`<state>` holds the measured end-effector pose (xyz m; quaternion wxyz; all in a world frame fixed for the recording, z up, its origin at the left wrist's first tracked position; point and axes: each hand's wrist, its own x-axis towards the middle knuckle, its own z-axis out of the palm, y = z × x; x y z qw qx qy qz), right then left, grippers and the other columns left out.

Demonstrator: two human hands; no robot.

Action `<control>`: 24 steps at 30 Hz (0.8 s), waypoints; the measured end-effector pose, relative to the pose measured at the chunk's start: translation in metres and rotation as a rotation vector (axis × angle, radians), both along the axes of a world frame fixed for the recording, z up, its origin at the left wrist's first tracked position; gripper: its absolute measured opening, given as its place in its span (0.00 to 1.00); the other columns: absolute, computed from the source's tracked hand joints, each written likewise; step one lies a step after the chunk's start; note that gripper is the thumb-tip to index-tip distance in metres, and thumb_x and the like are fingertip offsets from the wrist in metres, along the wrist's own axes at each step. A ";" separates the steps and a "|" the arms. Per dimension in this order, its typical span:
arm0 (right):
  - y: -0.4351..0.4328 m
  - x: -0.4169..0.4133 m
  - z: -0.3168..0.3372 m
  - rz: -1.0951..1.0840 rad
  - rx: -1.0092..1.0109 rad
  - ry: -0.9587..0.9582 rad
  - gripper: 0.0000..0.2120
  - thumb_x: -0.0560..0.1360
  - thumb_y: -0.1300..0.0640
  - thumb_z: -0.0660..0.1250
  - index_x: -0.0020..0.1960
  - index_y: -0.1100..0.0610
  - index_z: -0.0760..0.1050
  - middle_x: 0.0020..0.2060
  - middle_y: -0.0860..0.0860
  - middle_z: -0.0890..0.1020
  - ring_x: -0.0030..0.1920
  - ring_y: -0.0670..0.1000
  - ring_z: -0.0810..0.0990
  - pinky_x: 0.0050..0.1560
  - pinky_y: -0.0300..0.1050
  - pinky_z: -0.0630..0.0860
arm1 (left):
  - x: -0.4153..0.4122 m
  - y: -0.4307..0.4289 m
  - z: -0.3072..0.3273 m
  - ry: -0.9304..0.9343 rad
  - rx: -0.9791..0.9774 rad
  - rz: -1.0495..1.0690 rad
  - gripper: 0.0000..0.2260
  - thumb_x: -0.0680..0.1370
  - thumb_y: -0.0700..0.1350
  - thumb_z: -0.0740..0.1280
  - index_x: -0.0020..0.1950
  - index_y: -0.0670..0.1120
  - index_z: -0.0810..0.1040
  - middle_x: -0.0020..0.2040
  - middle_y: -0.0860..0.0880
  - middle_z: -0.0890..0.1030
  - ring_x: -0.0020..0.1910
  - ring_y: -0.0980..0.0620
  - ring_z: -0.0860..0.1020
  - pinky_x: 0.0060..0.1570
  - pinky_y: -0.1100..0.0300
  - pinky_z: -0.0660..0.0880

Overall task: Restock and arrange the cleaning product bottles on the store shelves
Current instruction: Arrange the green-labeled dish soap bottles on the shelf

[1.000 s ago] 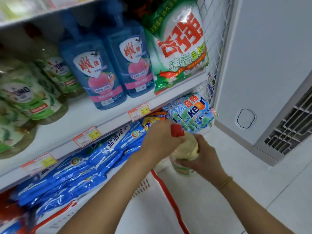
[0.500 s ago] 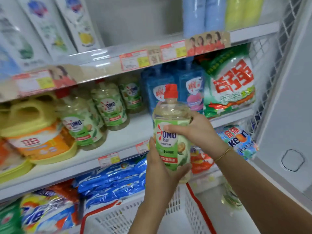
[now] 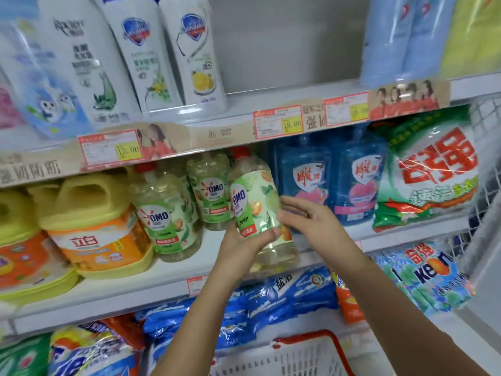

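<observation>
One OMO bottle [image 3: 254, 202] in my hands, held at the front of the middle shelf [image 3: 173, 270], just right of two more OMO bottles [image 3: 165, 215] standing there, so three counted; any further back I can't tell. The held one is near upright, long axis close to vertical, red cap up and leaning a bit left, base down over the shelf's front edge; can't tell if the base rests on it. Label faces me, turned slightly left. Look: clear plastic, pale yellow liquid, green label with a red OMO burst and citrus pictures, red cap. My left hand [image 3: 241, 242] grips the lower part, thumb curled across the label front. My right hand [image 3: 306, 221] is loose, fingers nearly straight and laid on the bottle's right side, not wrapped round it. Just right: two blue bottles [image 3: 303, 180], then one green and white bag [image 3: 431, 169]. Left: two yellow jugs [image 3: 92, 226]. Below: one white basket [image 3: 298, 356] with a red rim
</observation>
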<state>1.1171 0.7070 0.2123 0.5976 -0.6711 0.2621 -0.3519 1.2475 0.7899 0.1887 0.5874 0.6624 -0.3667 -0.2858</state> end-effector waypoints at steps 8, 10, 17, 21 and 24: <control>-0.052 -0.040 -0.108 -0.434 -0.688 0.619 0.12 0.72 0.53 0.71 0.54 0.56 0.77 0.44 0.50 0.78 0.50 0.54 0.77 0.47 0.45 0.71 | 0.026 -0.072 -0.022 -0.237 0.059 0.283 0.40 0.60 0.52 0.81 0.64 0.46 0.64 0.57 0.49 0.78 0.54 0.49 0.79 0.55 0.54 0.77; -0.061 -0.042 -0.114 -0.471 -0.755 0.628 0.15 0.71 0.53 0.73 0.54 0.56 0.77 0.46 0.51 0.77 0.49 0.54 0.76 0.47 0.48 0.75 | 0.026 -0.083 -0.030 -0.321 0.078 0.352 0.44 0.57 0.57 0.79 0.66 0.45 0.62 0.58 0.46 0.76 0.55 0.46 0.78 0.54 0.48 0.78; -0.086 -0.042 -0.132 -0.508 -0.864 0.581 0.15 0.66 0.51 0.78 0.47 0.57 0.80 0.45 0.54 0.78 0.47 0.57 0.77 0.46 0.54 0.79 | 0.023 -0.111 -0.037 -0.400 0.053 0.484 0.49 0.61 0.53 0.81 0.73 0.43 0.56 0.66 0.41 0.68 0.64 0.41 0.71 0.60 0.50 0.73; -0.086 -0.042 -0.137 -0.500 -0.867 0.531 0.15 0.66 0.51 0.77 0.48 0.59 0.80 0.45 0.55 0.79 0.48 0.57 0.76 0.47 0.54 0.78 | 0.021 -0.103 -0.043 -0.426 0.108 0.438 0.50 0.67 0.48 0.79 0.77 0.41 0.49 0.72 0.40 0.62 0.69 0.41 0.66 0.64 0.51 0.68; -0.085 -0.041 -0.138 -0.509 -0.881 0.508 0.16 0.65 0.53 0.78 0.48 0.60 0.80 0.44 0.57 0.79 0.47 0.58 0.77 0.48 0.55 0.78 | 0.020 -0.099 -0.047 -0.390 0.153 0.441 0.47 0.68 0.47 0.78 0.76 0.39 0.51 0.73 0.39 0.62 0.70 0.42 0.65 0.66 0.53 0.65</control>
